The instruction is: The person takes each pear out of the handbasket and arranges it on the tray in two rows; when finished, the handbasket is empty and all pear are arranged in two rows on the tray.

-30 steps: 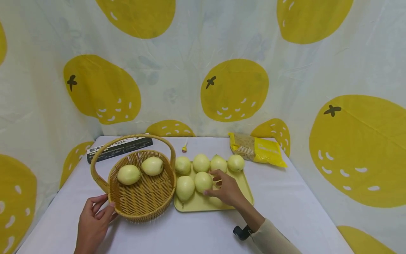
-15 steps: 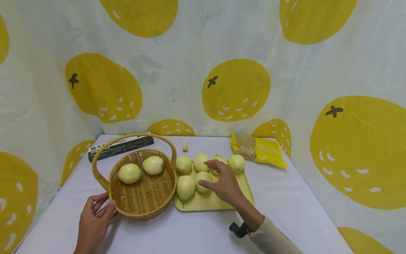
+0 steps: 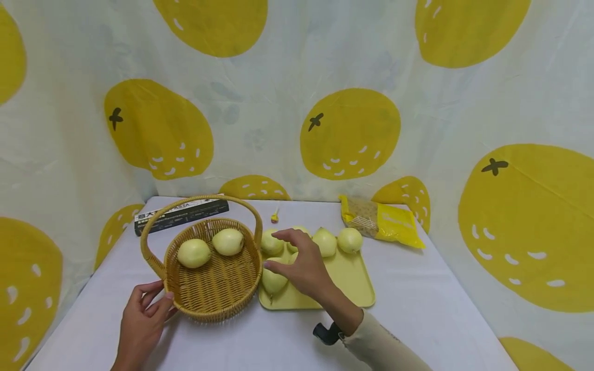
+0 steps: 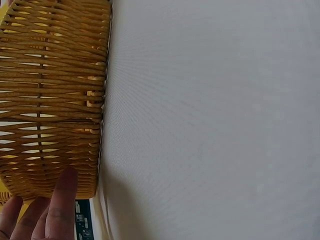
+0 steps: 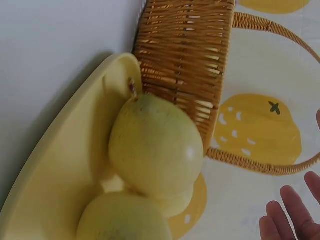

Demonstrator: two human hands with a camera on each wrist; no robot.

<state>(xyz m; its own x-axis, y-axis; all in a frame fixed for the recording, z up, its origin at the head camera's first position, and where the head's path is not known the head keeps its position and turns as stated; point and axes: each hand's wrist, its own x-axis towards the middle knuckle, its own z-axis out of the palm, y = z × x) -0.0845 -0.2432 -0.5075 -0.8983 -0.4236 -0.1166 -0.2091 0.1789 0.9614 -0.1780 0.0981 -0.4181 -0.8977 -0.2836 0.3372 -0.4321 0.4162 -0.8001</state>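
Note:
My left hand (image 3: pixel 143 320) holds the near left rim of a woven wicker basket (image 3: pixel 213 304), thumb over the rim and fingers against the outer wall. Two pale yellow-green pears (image 3: pixel 194 253) lie inside the basket toward its back. My right hand (image 3: pixel 310 269) hovers over the left part of a yellow tray (image 3: pixel 352 278), thumb and fingers spread apart with nothing between them. Below its thumb sits a pear with a stem (image 5: pixel 155 145) at the tray's front left corner. More pears (image 3: pixel 325 242) line the tray's back, some partly hidden by the hand.
Behind the basket lies a dark pasta box (image 3: pixel 181 215). A wrapped lollipop (image 3: pixel 275 218) is at the back middle, and a yellow bag of pasta (image 3: pixel 382 221) at the back right. The basket's tall handle (image 3: pixel 204 198) arches above it, and the tray adjoins its right side.
My right hand has drawn away from the middle front pear and moved left across the tray, its fingers spread and empty. My left hand keeps its hold on the basket rim.

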